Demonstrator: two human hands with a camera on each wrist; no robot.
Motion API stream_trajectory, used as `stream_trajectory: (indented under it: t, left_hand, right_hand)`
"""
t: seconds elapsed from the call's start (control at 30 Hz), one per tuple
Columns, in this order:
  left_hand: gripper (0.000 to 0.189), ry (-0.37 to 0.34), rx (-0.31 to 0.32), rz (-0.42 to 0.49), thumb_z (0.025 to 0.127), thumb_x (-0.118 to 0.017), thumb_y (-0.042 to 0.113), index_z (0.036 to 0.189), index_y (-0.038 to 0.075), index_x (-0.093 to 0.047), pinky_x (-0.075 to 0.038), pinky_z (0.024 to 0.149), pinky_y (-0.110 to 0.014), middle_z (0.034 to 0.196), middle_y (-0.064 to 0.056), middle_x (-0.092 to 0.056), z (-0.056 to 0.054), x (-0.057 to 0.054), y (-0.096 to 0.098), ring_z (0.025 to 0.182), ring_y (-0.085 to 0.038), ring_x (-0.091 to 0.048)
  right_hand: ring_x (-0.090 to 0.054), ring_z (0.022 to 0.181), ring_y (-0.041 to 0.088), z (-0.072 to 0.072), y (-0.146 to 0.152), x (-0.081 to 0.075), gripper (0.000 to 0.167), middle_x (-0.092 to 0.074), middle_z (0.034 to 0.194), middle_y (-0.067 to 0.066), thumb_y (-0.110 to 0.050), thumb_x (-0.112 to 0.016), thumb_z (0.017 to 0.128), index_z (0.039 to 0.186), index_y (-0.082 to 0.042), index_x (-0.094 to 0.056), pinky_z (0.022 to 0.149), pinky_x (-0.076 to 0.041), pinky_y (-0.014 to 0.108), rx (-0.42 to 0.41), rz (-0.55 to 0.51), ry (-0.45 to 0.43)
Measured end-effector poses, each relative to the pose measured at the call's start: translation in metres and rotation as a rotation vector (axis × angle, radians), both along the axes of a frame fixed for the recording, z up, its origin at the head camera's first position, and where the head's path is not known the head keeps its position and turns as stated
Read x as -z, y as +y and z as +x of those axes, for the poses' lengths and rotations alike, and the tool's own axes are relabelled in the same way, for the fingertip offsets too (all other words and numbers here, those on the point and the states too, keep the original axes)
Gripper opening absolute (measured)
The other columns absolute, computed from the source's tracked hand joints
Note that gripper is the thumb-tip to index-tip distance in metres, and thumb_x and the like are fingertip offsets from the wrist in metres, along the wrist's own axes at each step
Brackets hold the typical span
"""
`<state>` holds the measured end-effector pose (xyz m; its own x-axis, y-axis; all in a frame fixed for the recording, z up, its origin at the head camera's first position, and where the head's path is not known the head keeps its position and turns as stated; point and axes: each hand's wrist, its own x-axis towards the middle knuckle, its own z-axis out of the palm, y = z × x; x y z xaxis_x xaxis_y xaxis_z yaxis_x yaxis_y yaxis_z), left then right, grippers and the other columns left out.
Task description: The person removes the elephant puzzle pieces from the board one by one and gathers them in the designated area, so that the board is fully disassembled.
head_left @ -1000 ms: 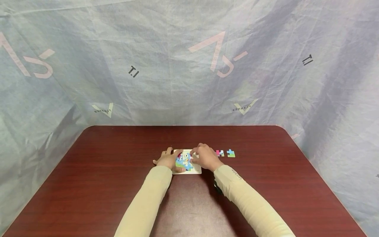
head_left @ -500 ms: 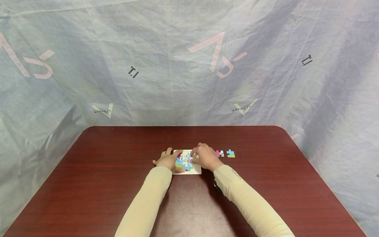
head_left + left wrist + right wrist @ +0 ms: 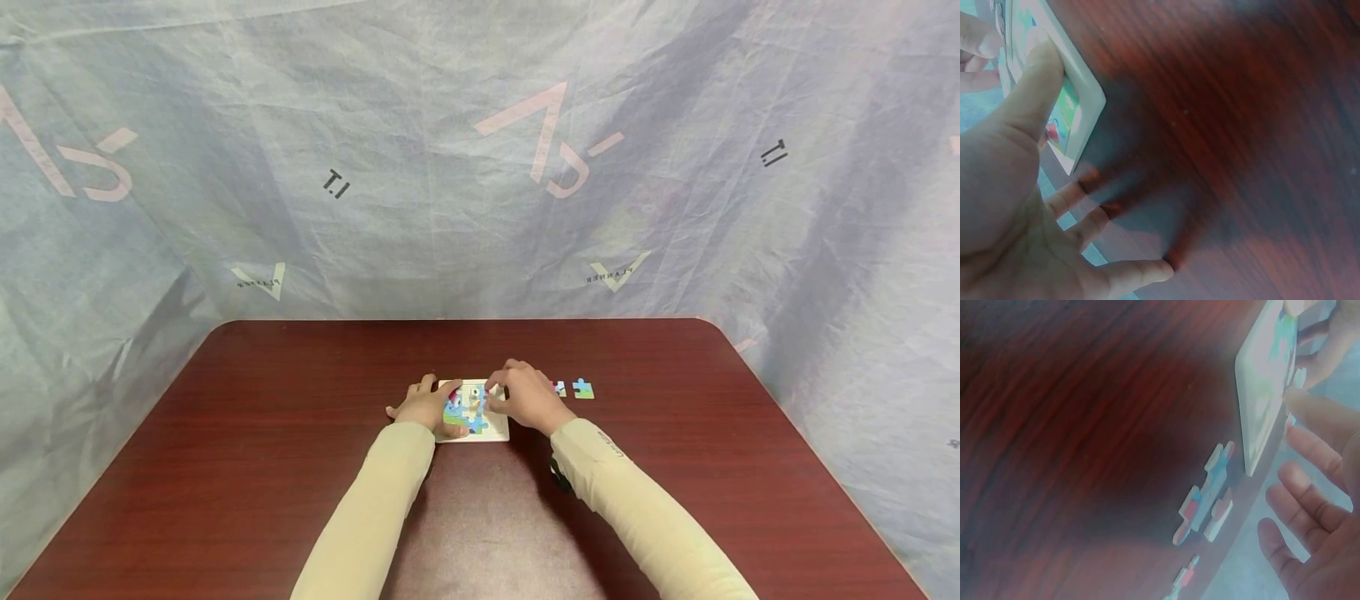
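Note:
A jigsaw board (image 3: pixel 496 431) with a pale frame lies at the middle of the table, its blue, green and red picture partly filled with pieces. My left hand (image 3: pixel 424 407) is at its left side. In the left wrist view, the thumb lies over the board's picture while the spread fingers reach down to the table beside the frame. At the board's right side, my right hand (image 3: pixel 529 397) pinches a puzzle piece (image 3: pixel 1290 419) between thumb and index finger, the other fingers loosely bent. Most of that piece is hidden by the fingers.
Right of the board, a blue-green loose piece (image 3: pixel 583 389) lies on the dark red table (image 3: pixel 675 467). Another loose piece (image 3: pixel 560 389) is partly covered by the right hand. A grey cloth (image 3: pixel 427 167) hangs behind the table.
My right hand has shifted slightly to the right, covering more of the nearer loose piece. My left hand stays in place on the board.

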<state>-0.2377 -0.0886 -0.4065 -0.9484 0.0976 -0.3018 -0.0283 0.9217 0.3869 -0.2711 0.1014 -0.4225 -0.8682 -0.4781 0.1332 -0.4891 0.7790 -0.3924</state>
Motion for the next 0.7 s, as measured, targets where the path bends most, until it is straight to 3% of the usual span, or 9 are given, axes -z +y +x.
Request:
stream_trajectory:
  t: [0.27,0.5,0.7]
  left_hand:
    - [0.081,0.008,0.001,0.004,0.089,-0.080,0.031,0.158,0.023,-0.038,-0.023,0.107,-0.079,0.163,-0.017,-0.024,0.005,-0.005,0.000,0.149,-0.042,-0.024]
    - [0.081,0.018,0.002,0.028,0.089,-0.080,0.029,0.158,0.022,-0.039,-0.023,0.106,-0.080,0.163,-0.018,-0.024,0.006,-0.004,0.000,0.149,-0.043,-0.024]
    - [0.082,0.014,0.003,0.035,0.089,-0.080,0.029,0.159,0.024,-0.038,-0.021,0.106,-0.081,0.164,-0.017,-0.022,0.003,-0.001,-0.001,0.150,-0.042,-0.022]
  right_hand:
    - [-0.062,0.090,0.021,0.004,0.011,-0.005,0.021,-0.064,0.102,0.006,-0.023,-0.080,0.090,0.109,-0.013,-0.077,0.069,-0.051,0.035,0.023,-0.028,-0.017]
    - [-0.058,0.079,0.015,0.005,0.023,-0.006,0.024,-0.063,0.103,0.005,-0.025,-0.081,0.090,0.110,-0.014,-0.076,0.064,-0.049,0.032,0.048,-0.019,-0.030]
    - [-0.061,0.089,0.022,0.008,0.033,-0.010,0.026,-0.064,0.106,0.008,-0.026,-0.080,0.091,0.112,-0.012,-0.076,0.075,-0.052,0.039,0.045,-0.026,-0.024]
